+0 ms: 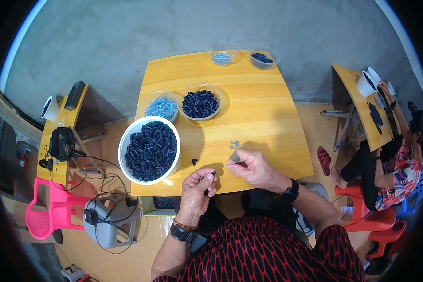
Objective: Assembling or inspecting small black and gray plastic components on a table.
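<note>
At the near edge of the table, my left hand (196, 193) is closed, pinching a small black plastic piece (212, 174) between thumb and fingers. Just to its right and a little higher, my right hand (257, 168) has its thumb and fingers pressed together; whatever they hold is too small to make out. Beyond the right fingertips lies a little pile of small silver metal pieces (235, 144). A couple of black pieces (195, 161) rest on the wood above my left hand.
A white bucket (176, 162) of black tubular parts stands on the left of the yellow table (254, 105). Behind it sit a bowl of silver pieces (160, 108) and a bowl of black parts (200, 102). Two more bowls are at the far edge. A co-worker (399, 174) sits at the right.
</note>
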